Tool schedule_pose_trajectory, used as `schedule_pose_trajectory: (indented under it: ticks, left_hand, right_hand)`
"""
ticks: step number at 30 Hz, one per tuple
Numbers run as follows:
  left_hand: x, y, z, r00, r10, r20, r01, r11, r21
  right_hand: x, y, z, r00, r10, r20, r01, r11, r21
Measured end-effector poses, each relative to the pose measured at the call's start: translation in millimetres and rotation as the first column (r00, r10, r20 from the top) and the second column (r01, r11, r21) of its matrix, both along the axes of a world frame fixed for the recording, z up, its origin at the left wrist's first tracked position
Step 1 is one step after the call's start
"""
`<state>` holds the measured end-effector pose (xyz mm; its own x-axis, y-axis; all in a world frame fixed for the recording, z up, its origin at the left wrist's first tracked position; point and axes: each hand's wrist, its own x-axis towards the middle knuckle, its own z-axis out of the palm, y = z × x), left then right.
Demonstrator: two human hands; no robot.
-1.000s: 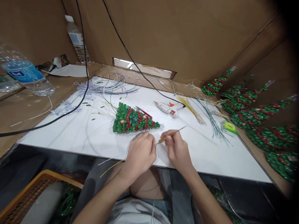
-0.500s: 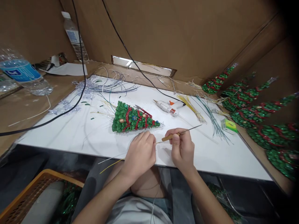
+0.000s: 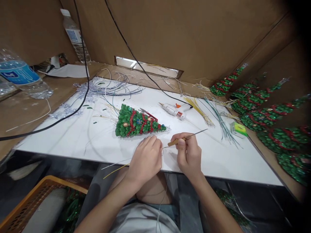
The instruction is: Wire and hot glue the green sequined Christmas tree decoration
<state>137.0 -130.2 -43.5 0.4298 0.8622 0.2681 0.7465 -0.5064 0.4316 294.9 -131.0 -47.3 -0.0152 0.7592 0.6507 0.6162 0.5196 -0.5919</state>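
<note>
Thin wire [image 3: 116,169], light and springy, easily kinked, best pinched close to its end; near the table's [image 3: 102,145] front edge. Pinched in left hand [image 3: 145,160]. Right hand [image 3: 188,155] closed around wooden-handled awl [image 3: 186,138]. Green tree [image 3: 137,123] just behind, glue gun [image 3: 175,110] farther back.

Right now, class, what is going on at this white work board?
A person sits at a white board with both hands close together near its front edge. The right hand holds a thin pointed tool with a wooden handle. The left hand pinches thin wires that trail off towards the lap. Just beyond the hands a small green decorated tree lies on its side, with a glue gun and wire bundles further back. More trees line the right side.
</note>
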Motion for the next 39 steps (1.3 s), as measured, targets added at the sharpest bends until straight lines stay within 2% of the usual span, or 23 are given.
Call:
schedule_pose_trajectory:
  ticks: [2, 6, 11, 16, 20, 24, 31, 35, 39]
  left_hand:
    - [0.2, -0.1, 0.2, 1.000, -0.005, -0.010, 0.005, 1.000, 0.009]
    - [1.1, -0.9, 0.0, 1.000, -0.010, -0.030, 0.011, 1.000, 0.026]
    - [2.0, -1.3, -2.0, 0.998, -0.012, -0.066, 0.016, 0.998, 0.054]
    - [1.4, -0.2, -2.4, 0.999, -0.030, -0.046, 0.032, 0.998, 0.059]
    - [1.5, 0.9, -1.7, 0.997, -0.060, 0.038, 0.061, 0.998, -0.003]
    - [2.4, 2.2, -2.2, 0.993, -0.037, 0.109, 0.041, 0.999, -0.035]
    - [2.3, 1.0, -2.4, 0.994, -0.074, 0.075, 0.073, 0.997, 0.015]
    - [2.3, 2.0, -2.7, 0.993, -0.081, 0.083, 0.080, 0.997, 0.007]
    - [3.1, 4.0, -3.5, 0.990, -0.077, 0.114, 0.081, 0.996, -0.034]
  right_hand:
    - [-0.3, 0.3, 0.6, 1.000, -0.005, -0.016, 0.004, 1.000, -0.021]
    - [-1.6, 2.1, 2.8, 0.995, 0.080, 0.056, -0.072, 0.989, -0.130]
    - [1.2, -0.4, -3.0, 0.986, -0.029, -0.164, 0.020, 0.998, -0.054]
    - [3.8, 0.6, -5.8, 0.952, -0.041, -0.303, -0.002, 0.990, -0.138]
    - [4.7, 1.4, -4.0, 0.959, -0.060, -0.276, 0.007, 0.982, -0.188]
    - [4.5, 1.1, -3.1, 0.973, -0.060, -0.221, 0.013, 0.978, -0.209]
    - [1.9, 3.4, -0.7, 0.988, -0.020, -0.154, -0.014, 0.975, -0.220]
    - [0.5, 1.2, 0.3, 0.995, -0.002, -0.098, -0.015, 0.985, -0.170]
    - [-0.9, -1.6, -0.9, 0.997, -0.009, -0.073, 0.007, 1.000, -0.030]
